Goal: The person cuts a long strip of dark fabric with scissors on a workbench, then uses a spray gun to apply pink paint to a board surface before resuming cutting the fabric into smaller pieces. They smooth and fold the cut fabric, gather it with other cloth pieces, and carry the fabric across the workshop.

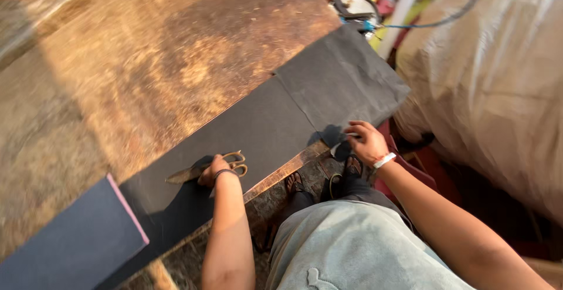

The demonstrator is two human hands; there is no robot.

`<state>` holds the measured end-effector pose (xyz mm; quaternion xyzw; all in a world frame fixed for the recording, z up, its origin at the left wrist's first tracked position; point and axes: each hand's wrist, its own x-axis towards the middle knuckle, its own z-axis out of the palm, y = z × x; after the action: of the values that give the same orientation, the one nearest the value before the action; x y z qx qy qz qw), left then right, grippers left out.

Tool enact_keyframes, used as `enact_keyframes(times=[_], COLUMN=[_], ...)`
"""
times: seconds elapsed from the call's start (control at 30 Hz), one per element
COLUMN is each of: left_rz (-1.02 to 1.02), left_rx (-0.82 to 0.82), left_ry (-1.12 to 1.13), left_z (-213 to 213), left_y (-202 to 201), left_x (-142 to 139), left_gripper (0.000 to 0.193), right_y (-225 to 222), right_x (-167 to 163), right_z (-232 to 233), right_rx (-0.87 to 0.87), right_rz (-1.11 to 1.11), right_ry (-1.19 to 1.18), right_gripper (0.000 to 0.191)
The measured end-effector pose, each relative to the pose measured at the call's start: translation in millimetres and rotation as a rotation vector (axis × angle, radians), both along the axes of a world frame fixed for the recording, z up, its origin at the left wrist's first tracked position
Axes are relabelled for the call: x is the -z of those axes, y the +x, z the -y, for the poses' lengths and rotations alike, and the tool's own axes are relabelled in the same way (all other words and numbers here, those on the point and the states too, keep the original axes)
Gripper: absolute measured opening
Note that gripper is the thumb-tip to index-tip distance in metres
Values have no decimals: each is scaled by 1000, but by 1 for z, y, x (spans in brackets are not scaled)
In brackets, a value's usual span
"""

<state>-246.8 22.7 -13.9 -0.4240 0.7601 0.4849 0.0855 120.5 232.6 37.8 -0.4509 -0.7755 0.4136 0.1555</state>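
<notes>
A long strip of dark grey fabric (264, 126) lies across a worn wooden table (146, 61). My left hand (214, 170) rests on the fabric and grips large metal scissors (193, 171), blades pointing left, brass-coloured handles to the right. My right hand (366, 142), with a white band at the wrist, pinches a small dark cut piece of fabric (335, 137) at the table's near edge. A dark bracelet circles my left wrist.
A dark sheet with a pink edge (76, 237) lies at the lower left. A large pale sack (492, 73) fills the right side. Blue cable and clutter (363, 14) sit beyond the table's far corner. My sandalled feet (322, 181) show below.
</notes>
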Motion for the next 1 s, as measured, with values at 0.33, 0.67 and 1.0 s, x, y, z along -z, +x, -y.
enact_keyframes(times=[0.33, 0.67, 1.0], left_rz=[371, 528, -265], left_rx=[557, 1464, 2189], left_ry=[1379, 1223, -95], left_z=[-87, -203, -227], left_y=[122, 259, 242], left_x=[-16, -34, -1], left_gripper=[34, 18, 47], right_y=[10, 60, 116], right_x=[-6, -17, 8], right_z=[54, 30, 20], right_rx=[100, 263, 541], right_rz=[-429, -939, -309], right_ry=[-795, -1294, -1068], right_gripper=[29, 30, 54])
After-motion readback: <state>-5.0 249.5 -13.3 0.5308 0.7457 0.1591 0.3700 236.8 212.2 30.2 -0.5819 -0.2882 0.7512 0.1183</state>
